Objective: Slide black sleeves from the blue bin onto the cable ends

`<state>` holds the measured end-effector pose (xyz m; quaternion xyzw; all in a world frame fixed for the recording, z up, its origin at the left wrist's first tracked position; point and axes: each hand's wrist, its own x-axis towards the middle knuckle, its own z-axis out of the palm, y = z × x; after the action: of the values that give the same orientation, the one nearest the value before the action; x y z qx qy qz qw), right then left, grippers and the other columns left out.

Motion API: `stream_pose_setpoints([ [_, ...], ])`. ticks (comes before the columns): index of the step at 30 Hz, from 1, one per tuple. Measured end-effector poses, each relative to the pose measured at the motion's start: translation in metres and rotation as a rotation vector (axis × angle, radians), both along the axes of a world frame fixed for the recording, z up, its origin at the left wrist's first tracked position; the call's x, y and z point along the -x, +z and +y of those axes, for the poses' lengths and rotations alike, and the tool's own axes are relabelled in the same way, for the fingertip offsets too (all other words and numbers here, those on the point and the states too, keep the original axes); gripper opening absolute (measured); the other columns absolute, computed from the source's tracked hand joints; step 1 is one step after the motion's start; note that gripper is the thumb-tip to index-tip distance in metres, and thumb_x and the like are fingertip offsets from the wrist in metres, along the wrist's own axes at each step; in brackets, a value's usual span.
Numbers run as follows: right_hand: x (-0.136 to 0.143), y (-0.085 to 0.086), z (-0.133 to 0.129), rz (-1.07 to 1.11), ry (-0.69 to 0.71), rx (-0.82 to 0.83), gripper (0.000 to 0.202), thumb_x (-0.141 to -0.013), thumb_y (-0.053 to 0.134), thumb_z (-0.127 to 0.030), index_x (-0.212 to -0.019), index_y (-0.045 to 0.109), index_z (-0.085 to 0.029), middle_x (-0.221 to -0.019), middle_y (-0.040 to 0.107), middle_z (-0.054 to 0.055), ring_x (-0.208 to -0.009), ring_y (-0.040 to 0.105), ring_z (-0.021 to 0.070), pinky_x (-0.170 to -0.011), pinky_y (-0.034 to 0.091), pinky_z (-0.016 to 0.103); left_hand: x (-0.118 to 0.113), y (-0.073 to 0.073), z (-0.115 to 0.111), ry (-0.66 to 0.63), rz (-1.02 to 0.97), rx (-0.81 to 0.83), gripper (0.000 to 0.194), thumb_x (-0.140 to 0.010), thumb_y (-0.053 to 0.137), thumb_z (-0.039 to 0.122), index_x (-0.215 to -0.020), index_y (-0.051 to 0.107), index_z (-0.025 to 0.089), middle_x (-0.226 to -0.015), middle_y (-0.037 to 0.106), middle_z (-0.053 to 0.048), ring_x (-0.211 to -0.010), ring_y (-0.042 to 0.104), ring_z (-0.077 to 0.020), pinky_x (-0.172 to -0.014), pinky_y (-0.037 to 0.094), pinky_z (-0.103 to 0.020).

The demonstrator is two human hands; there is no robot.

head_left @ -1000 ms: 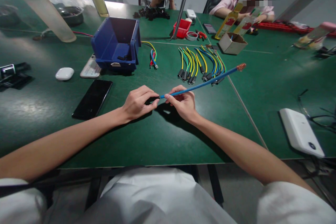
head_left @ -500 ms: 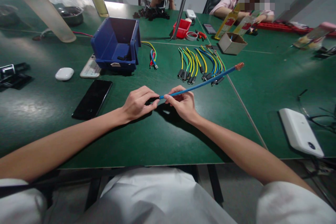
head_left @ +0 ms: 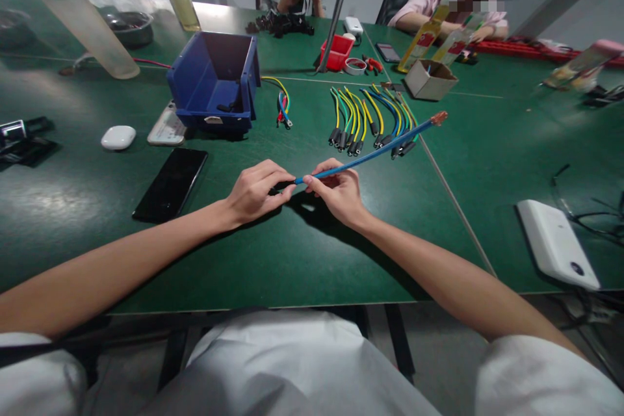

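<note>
A blue wire (head_left: 375, 155) slants up to the right, its bare copper strands fanned out at the far end. My right hand (head_left: 338, 194) pinches it between thumb and fingers near its lower left end. That lower end runs into a small black piece, mostly hidden, which my left hand (head_left: 258, 192) holds in closed fingers; it looks like a black sleeve. Both hands are just above the green table (head_left: 292, 260), fingertips close together. Beyond them lie several yellow, green and blue wires (head_left: 358, 117) with black-sleeved ring terminals.
Left of my hands lies a black phone (head_left: 170, 185), with a blue bin (head_left: 214, 88) holding small black pieces behind it. A small bundle of wires (head_left: 284, 107) lies beside the bin. At right are a white device (head_left: 558, 244) and glasses (head_left: 595, 218). Two people sit across the table.
The wire's copper end has dipped slightly and shifted a little to the left. Both hands keep their grip in nearly the same place.
</note>
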<state>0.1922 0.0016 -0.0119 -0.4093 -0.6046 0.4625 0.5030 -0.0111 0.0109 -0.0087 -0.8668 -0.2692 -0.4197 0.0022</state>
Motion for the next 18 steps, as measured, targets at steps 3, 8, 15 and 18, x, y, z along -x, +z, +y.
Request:
stream_pose_setpoints([
  [3,0.0004,0.0008,-0.0001,0.02,0.006,0.004,0.034,-0.071,0.078,-0.047,-0.08,0.058,-0.021,-0.066,0.066,-0.002,-0.058,0.066,0.0142,-0.051,0.052,0.023,-0.0001,0.0,-0.0002,0.002,0.0,0.011,0.014,-0.082,0.064,0.017,-0.096,0.067,0.015,-0.084,0.068,-0.006,-0.077,0.063,-0.0154,-0.071,0.053,-0.027],
  [8,0.0013,0.0034,-0.0008,0.026,-0.004,0.032,0.034,-0.072,0.077,-0.047,-0.079,0.056,-0.021,-0.065,0.065,-0.003,-0.057,0.066,0.0141,-0.052,0.052,0.023,-0.0003,0.0003,-0.0001,0.015,0.018,0.035,0.014,-0.083,0.063,0.02,-0.096,0.067,0.016,-0.084,0.069,-0.006,-0.078,0.063,-0.0154,-0.072,0.053,-0.027],
  [15,0.0011,0.0034,-0.0012,0.042,0.003,0.035,0.033,-0.073,0.078,-0.044,-0.079,0.056,-0.02,-0.064,0.065,-0.003,-0.057,0.065,0.0129,-0.051,0.051,0.022,-0.0003,0.0,0.0007,-0.01,0.015,0.029,0.015,-0.083,0.064,0.019,-0.097,0.067,0.015,-0.085,0.069,-0.006,-0.078,0.063,-0.0156,-0.072,0.053,-0.027],
  [18,0.0009,0.0022,-0.0008,0.044,0.014,0.036,0.033,-0.072,0.078,-0.044,-0.079,0.056,-0.02,-0.064,0.065,-0.003,-0.057,0.065,0.0125,-0.052,0.051,0.021,-0.0002,0.0001,0.0007,-0.01,0.03,0.033,0.015,-0.084,0.063,0.019,-0.098,0.066,0.015,-0.085,0.069,-0.006,-0.078,0.063,-0.0155,-0.072,0.052,-0.027],
])
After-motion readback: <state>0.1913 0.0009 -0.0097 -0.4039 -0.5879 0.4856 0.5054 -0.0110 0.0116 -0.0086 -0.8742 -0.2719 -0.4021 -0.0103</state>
